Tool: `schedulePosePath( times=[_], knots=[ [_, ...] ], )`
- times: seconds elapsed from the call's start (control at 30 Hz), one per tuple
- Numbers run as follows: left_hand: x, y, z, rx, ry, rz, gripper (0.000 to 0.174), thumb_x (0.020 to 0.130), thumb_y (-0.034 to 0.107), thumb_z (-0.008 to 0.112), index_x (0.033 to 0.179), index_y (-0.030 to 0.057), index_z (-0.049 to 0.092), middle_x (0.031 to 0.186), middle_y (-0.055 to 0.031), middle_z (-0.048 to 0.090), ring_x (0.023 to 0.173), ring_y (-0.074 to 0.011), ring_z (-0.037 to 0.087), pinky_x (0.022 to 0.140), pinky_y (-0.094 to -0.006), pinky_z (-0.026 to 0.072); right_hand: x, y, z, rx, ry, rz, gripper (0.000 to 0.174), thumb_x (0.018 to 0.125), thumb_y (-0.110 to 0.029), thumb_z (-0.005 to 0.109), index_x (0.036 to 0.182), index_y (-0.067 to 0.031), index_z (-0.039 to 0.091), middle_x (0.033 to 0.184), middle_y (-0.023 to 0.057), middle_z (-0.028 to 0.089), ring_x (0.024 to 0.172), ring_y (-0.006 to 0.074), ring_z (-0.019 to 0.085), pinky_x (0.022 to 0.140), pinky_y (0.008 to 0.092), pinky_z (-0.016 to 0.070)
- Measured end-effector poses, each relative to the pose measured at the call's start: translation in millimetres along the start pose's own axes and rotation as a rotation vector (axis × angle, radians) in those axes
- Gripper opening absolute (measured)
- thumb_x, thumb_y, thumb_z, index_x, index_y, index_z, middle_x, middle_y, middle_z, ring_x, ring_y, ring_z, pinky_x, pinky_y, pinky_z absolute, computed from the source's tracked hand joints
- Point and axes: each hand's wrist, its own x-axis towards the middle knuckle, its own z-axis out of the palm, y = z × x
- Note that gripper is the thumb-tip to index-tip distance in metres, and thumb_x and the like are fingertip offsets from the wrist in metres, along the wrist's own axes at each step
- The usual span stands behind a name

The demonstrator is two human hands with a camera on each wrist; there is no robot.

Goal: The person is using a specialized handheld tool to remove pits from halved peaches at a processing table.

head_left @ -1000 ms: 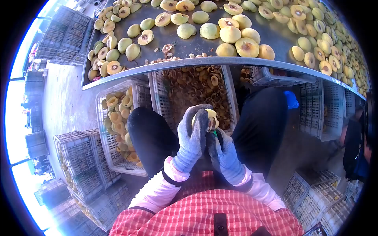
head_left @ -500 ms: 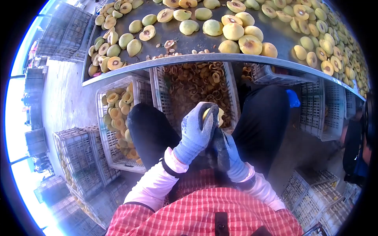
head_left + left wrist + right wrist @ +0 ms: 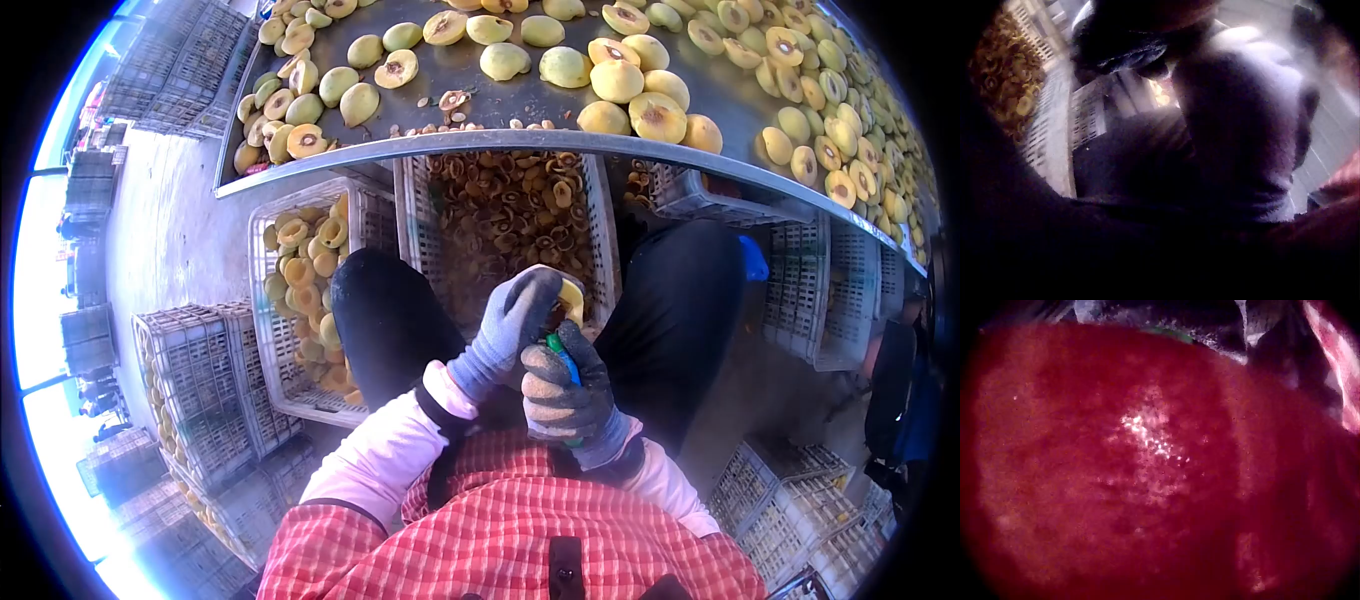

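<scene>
Far left, tall crates (image 3: 205, 385) are piled up. Next is a crate of yellow fruit halves (image 3: 262, 330), then the left knee (image 3: 385, 300), which blocks the way to it. The left hand (image 3: 515, 315) curls round a yellow fruit (image 3: 571, 299), seen by the near right corner of the scrap crate (image 3: 408, 215), below the table's front edge (image 3: 450, 146). The right hand (image 3: 575, 395) wraps a green and blue handle (image 3: 563, 357). The right knee (image 3: 690, 290) is beside it.

The head view's top edge crops the metal table (image 3: 530, 100); the right wrist view's red surface (image 3: 1116, 487) is blurred.
</scene>
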Motion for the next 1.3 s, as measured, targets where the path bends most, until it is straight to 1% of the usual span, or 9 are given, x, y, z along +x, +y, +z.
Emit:
schedulePosePath(
  times=[0.13,0.33,0.43,0.57,0.6,0.8,0.87,1.1,1.3],
  knots=[
    [-8,-1,1,-0.407,0.199,-0.176,0.048,0.097,0.044,0.045,0.102,-0.0007,0.062,0.088,-0.0069,0.065,0.078,-0.0144,0.061,0.075,-0.0259,0.0482,-2,-1,1,-0.253,0.102,-0.068,0.046,0.096,-0.052,0.041,0.084,-0.0083,0.045,0.059,0.0008,0.043,0.041,0.0079,0.039,0.033,0.0208,0.0332],
    [-59,24,-121,0.44,0.887,0.462,0.029,0.096,0.024,0.049,0.106,-0.0016,0.06,0.098,-0.0115,0.063,0.09,-0.0199,0.06,0.083,-0.032,0.0479,-3,-11,-1,-0.281,0.194,-0.021,0.048,0.097,-0.051,0.039,0.09,-0.0053,0.051,0.06,0.0016,0.042,0.045,0.0097,0.039,0.038,0.0234,0.0342],
    [-77,26,-186,1.452,1.119,-0.135,0.049,0.082,0.029,0.069,0.12,0.0033,0.053,0.11,-0.0207,0.054,0.101,-0.0372,0.055,0.089,-0.0442,0.045,-5,-15,-5,-0.336,0.284,-0.053,0.05,0.097,-0.052,0.038,0.091,-0.0047,0.052,0.062,0.0022,0.043,0.044,0.0099,0.038,0.037,0.0232,0.0335],
    [-5,86,-67,1.305,0.819,0.553,0.04,0.074,0.019,0.072,0.107,0.002,0.058,0.101,-0.0163,0.06,0.095,-0.0361,0.056,0.082,-0.0448,0.0466,-5,-20,-3,-0.388,0.511,-0.265,0.046,0.099,-0.047,0.037,0.103,-0.0044,0.054,0.065,0.0036,0.046,0.048,0.0109,0.04,0.039,0.0226,0.0333],
    [26,87,-42,1.241,0.673,0.743,0.041,0.071,0.018,0.073,0.106,0.0034,0.058,0.105,-0.015,0.061,0.096,-0.0357,0.056,0.082,-0.0435,0.0472,2,-18,-2,-0.6,0.841,-0.4,0.043,0.097,-0.049,0.04,0.09,-0.0104,0.057,0.063,0.0039,0.051,0.045,0.0137,0.045,0.038,0.0253,0.0366],
    [183,90,137,1.277,0.208,0.949,0.053,0.075,0.049,0.063,0.113,0.0123,0.059,0.112,-0.013,0.051,0.113,-0.0357,0.043,0.085,-0.0571,0.0366,-18,-30,-38,-0.928,0.736,-0.569,0.04,0.092,-0.052,0.051,0.09,-0.0129,0.056,0.059,0.005,0.053,0.045,0.0169,0.05,0.04,0.0288,0.0399],
    [232,70,160,1.501,0.008,0.726,0.05,0.079,0.049,0.058,0.115,0.0149,0.06,0.117,-0.0118,0.052,0.114,-0.0354,0.043,0.086,-0.0584,0.0363,-16,-33,-40,-0.822,0.822,-0.516,0.04,0.091,-0.052,0.052,0.091,-0.0126,0.056,0.06,0.0051,0.054,0.044,0.0168,0.05,0.04,0.0287,0.0405],
    [261,78,91,1.782,-0.112,0.74,0.038,0.077,0.057,0.056,0.092,0.0237,0.067,0.095,-0.0052,0.063,0.097,-0.029,0.053,0.068,-0.0466,0.0382,-6,-50,-47,-0.625,0.888,-0.406,0.042,0.09,-0.053,0.053,0.093,-0.0116,0.057,0.061,0.0054,0.057,0.043,0.0164,0.051,0.04,0.0284,0.0428],
    [212,123,-23,1.787,-0.16,0.449,0.067,0.072,0.059,0.067,0.119,0.0122,0.055,0.098,-0.0104,0.068,0.094,-0.0277,0.066,0.075,-0.039,0.0509,11,-36,-6,-0.721,0.917,-0.44,0.039,0.092,-0.047,0.054,0.094,-0.0086,0.057,0.059,0.004,0.057,0.042,0.0154,0.052,0.039,0.0269,0.043]
  ],
)
